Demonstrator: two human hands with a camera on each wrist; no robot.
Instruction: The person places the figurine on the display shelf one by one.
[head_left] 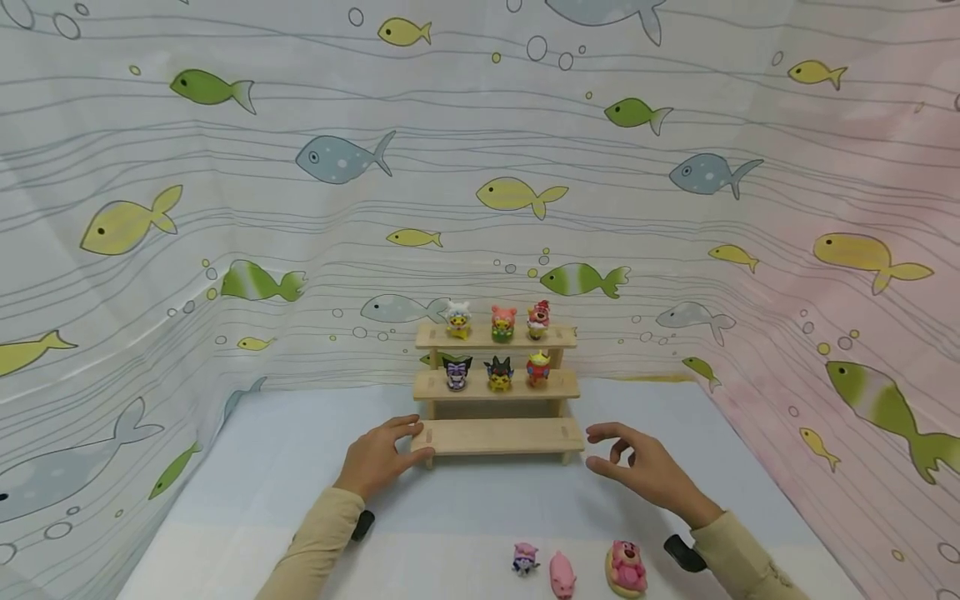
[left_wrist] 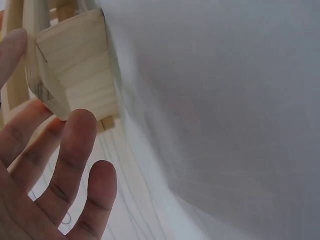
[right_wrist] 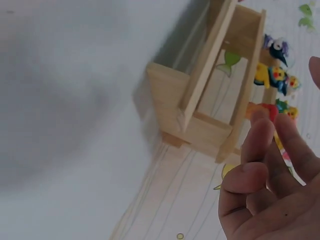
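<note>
A three-step wooden display stand (head_left: 495, 433) stands against the back. My left hand (head_left: 381, 457) holds the left end of its lowest step, thumb at the front corner and index finger towards the back. In the left wrist view that step's end board (left_wrist: 80, 62) shows by the fingers (left_wrist: 77, 140), the other fingertips spread. Just off the right end, my right hand (head_left: 633, 467) is held in the air, fingers loosely bent with nothing in them. In the right wrist view the stand (right_wrist: 170, 100) is apart from the right hand (right_wrist: 270, 195).
Small figurines line the upper step, such as a pink one (head_left: 503, 323), and the middle step, such as a purple-and-black one (head_left: 456, 374). Nearer on the white table (head_left: 247, 500) lie a purple figurine (head_left: 525, 558), a pink pig (head_left: 562, 575) and a pink bear (head_left: 626, 568). Fish-printed cloth (head_left: 450, 108) surrounds the table.
</note>
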